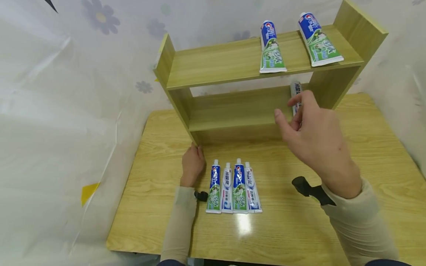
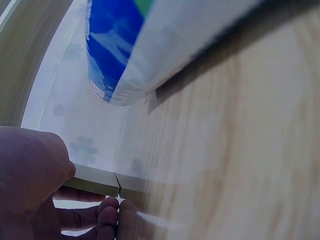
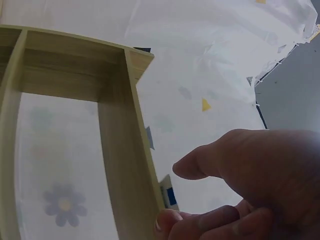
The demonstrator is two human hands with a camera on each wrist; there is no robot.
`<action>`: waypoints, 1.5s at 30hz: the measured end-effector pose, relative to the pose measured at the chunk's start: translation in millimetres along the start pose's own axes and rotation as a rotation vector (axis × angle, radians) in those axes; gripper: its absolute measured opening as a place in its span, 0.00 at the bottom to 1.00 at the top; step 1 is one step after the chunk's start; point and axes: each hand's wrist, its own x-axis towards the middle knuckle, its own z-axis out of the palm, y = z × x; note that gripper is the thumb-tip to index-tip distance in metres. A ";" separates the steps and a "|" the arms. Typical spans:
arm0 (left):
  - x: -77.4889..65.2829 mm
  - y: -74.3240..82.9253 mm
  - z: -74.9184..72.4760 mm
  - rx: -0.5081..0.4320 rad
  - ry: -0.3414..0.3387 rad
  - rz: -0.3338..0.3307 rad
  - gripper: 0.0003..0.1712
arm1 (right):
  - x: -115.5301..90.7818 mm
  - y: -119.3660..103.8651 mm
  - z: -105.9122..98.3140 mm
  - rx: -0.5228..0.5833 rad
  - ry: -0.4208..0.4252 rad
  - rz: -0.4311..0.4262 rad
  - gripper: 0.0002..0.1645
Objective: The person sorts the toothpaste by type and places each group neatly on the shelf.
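Note:
My left hand (image 1: 193, 161) is at the foot of the wooden shelf (image 1: 216, 79), gripping the bottom of its left side panel. In the left wrist view the thumb and fingers of this hand (image 2: 30, 180) lie on either side of the panel edge. My right hand (image 1: 319, 138) hovers before the lower tier, thumb and index finger apart, nothing between them. Partly hidden behind it, a white toothpaste tube (image 1: 295, 88) lies on that tier. Two blue-and-green toothpaste tubes, a left one (image 1: 272, 48) and a right one (image 1: 317, 40), lie on the top tier.
Several toothpaste tubes lie side by side on the wooden table (image 1: 139, 207), alternating blue-green (image 1: 214, 188) and white (image 1: 227, 190), right of my left forearm. A flower-patterned sheet (image 1: 126, 55) hangs behind the shelf and along the left.

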 end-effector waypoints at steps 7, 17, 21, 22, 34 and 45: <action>1.6 20.5 -19.4 -0.009 -0.006 -0.002 0.20 | -10.9 10.3 36.0 0.066 0.035 -0.048 0.19; 3.7 -15.0 14.0 0.045 -0.018 -0.006 0.23 | -25.4 26.3 74.7 0.080 -0.147 0.043 0.21; 3.9 -14.2 13.3 0.040 -0.018 -0.003 0.21 | -31.2 35.6 91.6 0.086 -0.209 0.070 0.23; 3.8 -14.7 13.7 0.041 -0.016 -0.001 0.21 | -32.4 37.9 95.5 0.085 -0.218 0.071 0.23; 3.6 -10.3 10.6 -0.006 -0.015 -0.011 0.21 | -51.6 64.4 131.9 0.075 -0.274 0.112 0.21; 4.0 -9.0 9.0 0.032 -0.033 -0.011 0.21 | -74.1 78.9 164.5 0.052 -0.490 0.275 0.30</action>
